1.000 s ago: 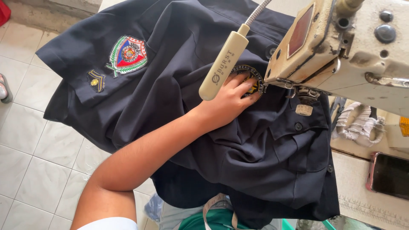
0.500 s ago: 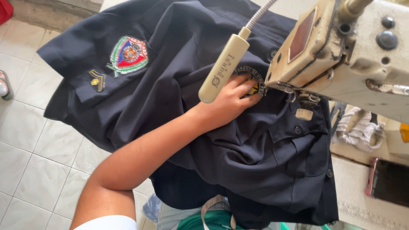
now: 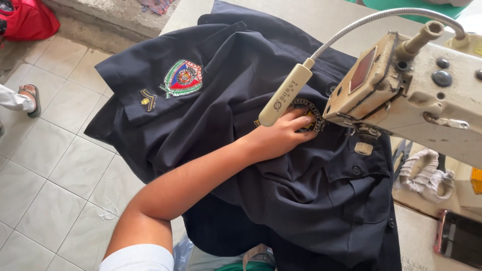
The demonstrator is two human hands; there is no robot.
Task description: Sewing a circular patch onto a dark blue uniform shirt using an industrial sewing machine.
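Note:
A dark navy uniform shirt (image 3: 236, 90) lies spread over the sewing table. My left hand (image 3: 283, 135) rests flat on it, fingers pressing a round gold-edged patch (image 3: 307, 111) just left of the needle area of a worn cream sewing machine (image 3: 416, 95). A cream gooseneck lamp (image 3: 285, 95) hangs just above my hand. The shirt sleeve carries a shield-shaped red and green patch (image 3: 183, 78) and a small chevron badge (image 3: 147, 99). A chest pocket with a button (image 3: 359, 188) lies to the right of my arm. My right hand is out of sight.
A phone (image 3: 459, 237) lies at the table's right edge beside a bundle of white cloth strips (image 3: 419, 173). Grey floor tiles (image 3: 55, 170) fill the left. A red bag (image 3: 27, 20) sits at the top left, and another person's sandalled foot (image 3: 30, 98) shows at the left edge.
The view has shifted slightly, so the shirt and machine sit further right and lower in the picture. My left hand stays pressed on the round patch.

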